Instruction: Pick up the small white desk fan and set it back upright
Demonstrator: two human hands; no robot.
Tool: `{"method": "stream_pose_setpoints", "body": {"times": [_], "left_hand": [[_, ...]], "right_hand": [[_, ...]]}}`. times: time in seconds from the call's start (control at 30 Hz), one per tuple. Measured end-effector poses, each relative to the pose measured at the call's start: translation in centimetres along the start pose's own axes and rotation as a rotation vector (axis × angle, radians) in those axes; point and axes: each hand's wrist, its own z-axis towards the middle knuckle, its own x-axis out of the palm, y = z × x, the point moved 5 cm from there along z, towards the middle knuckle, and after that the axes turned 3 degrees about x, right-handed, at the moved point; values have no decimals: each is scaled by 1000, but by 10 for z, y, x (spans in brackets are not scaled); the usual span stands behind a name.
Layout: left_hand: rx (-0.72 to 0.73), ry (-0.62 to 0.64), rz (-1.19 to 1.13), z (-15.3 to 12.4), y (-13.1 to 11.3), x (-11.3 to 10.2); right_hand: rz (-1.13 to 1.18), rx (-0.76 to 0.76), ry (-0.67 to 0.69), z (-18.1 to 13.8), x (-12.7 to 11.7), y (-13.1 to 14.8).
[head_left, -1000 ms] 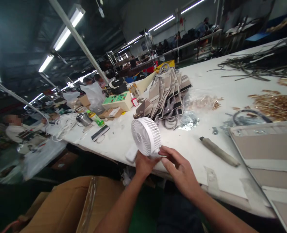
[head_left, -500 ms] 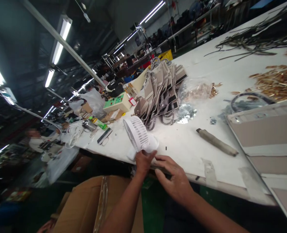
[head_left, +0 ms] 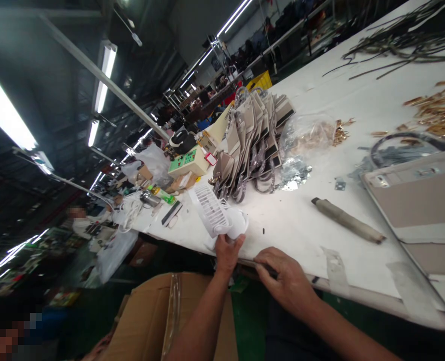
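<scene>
While the head camera looks down over a long white table [head_left: 305, 225], the left hand [head_left: 227, 252] sits at the near edge with its fingers closed around the base of a small white fan [head_left: 217, 214]. That fan stands on the table just inside the edge, its round grille tilted and turned towards the left, so the slats show nearly side-on. The right hand [head_left: 284, 275] rests beside it at the table edge, well clear of the fan. Its fingers are curled downwards and seem to pinch something thin and dark against the edge, though what it is cannot be made out.

As a judgement, the fan looks light, hard plastic, easy to lift with one hand. The grille slats are thin and likely to flex or crack under a squeeze, and the smooth shell could slip, so the thick base or neck, where the left hand already grips, is the safest hold.

Just behind the fan lies a fanned stack of grey bags [head_left: 252, 140] with looped handles, and beside that a clear plastic bag [head_left: 308, 135] of small gold fittings. More gold fittings [head_left: 438, 108] lie heaped further right. A grey rolled tool [head_left: 348, 220] lies on the table to the right of the fan, and a green control box [head_left: 187, 160] stands to the left. Below the arms, an open cardboard box [head_left: 162, 321] sits off the table. Another person [head_left: 85, 223] is seated far to the left.
</scene>
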Motion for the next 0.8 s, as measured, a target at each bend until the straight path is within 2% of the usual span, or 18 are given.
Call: {"method": "stream_pose_setpoints", "body": {"times": [0.8], "left_hand": [[37,18,28,4,-10,-5]], "right_hand": [[-27,-59,15,-5,3,-4]]}}
